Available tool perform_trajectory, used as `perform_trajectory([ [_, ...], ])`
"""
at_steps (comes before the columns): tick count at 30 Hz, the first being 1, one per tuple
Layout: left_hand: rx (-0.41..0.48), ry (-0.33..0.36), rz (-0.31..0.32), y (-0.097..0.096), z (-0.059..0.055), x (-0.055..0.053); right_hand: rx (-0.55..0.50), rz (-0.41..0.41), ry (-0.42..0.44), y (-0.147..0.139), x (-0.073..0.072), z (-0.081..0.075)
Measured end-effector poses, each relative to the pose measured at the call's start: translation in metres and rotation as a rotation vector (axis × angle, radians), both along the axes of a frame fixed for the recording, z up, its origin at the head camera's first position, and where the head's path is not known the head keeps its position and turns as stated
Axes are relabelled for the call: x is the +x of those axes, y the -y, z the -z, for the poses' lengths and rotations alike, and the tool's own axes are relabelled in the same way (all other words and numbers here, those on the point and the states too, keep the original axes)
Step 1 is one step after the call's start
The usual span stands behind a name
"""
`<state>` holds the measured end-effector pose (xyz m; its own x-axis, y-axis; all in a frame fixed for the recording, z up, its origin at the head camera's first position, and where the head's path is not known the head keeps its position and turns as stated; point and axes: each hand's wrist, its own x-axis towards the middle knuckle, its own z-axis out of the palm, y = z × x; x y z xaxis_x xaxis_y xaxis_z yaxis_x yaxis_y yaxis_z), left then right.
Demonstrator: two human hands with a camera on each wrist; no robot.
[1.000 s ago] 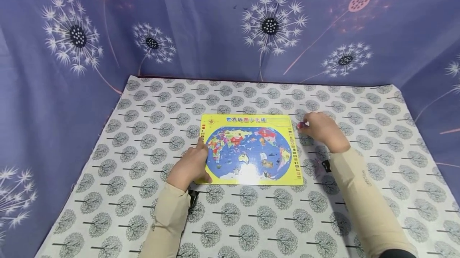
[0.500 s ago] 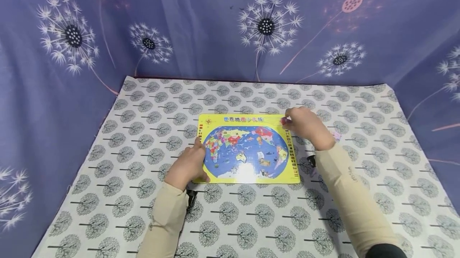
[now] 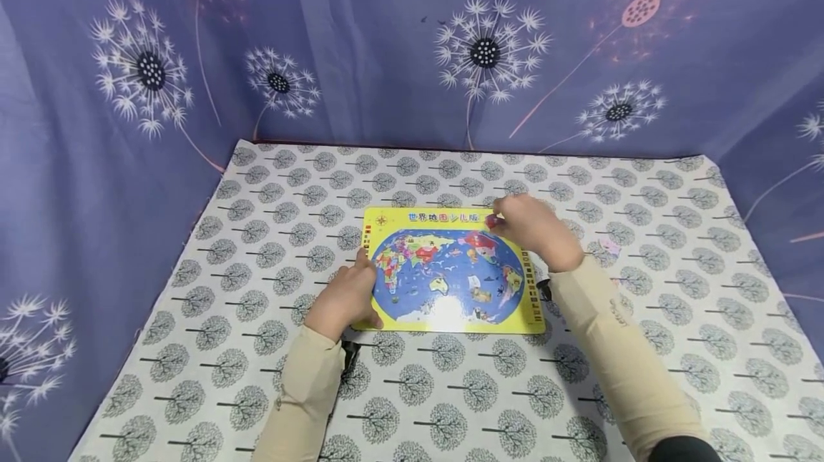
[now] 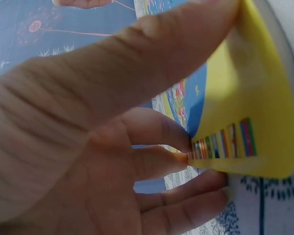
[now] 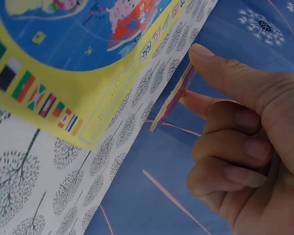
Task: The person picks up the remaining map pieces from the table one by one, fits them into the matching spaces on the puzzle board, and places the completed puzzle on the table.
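A yellow-bordered world map puzzle board (image 3: 450, 322) with Chinese lettering lies flat on the cloth. My left hand (image 3: 343, 301) rests at its near left corner, thumb on the yellow border and fingers touching the left edge beside the printed flags (image 4: 230, 142). Between thumb and index finger, my right hand (image 3: 537, 232) pinches a small thin puzzle piece (image 5: 175, 98), reddish pink on one face with a pale edge. It is above the board's upper right part in the head view. The other right fingers are curled into the palm in the right wrist view.
A small pink piece (image 3: 608, 246) lies on the tree-print cloth (image 3: 669, 283) right of the board. The right sleeve (image 3: 618, 347) partly covers another bit of pink close by. Purple dandelion curtains (image 3: 386, 54) stand behind and at both sides of the table.
My right hand has moved left with the puzzle piece, from beyond the board's right edge to over its upper right part. The left hand keeps its place at the board's edge.
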<state>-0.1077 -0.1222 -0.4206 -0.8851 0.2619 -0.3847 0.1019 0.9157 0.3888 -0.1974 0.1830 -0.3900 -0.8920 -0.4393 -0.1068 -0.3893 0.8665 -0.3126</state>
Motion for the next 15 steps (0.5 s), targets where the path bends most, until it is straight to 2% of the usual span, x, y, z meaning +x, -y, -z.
perform_trajectory([
  [9, -0.016, 0.001, 0.006, -0.001, 0.000, 0.000, -0.001, 0.001, 0.009, 0.007, 0.003, 0.006],
  [15, -0.035, 0.015, -0.002, -0.003, 0.000, 0.000, 0.009, -0.033, -0.004, 0.014, 0.004, 0.015],
])
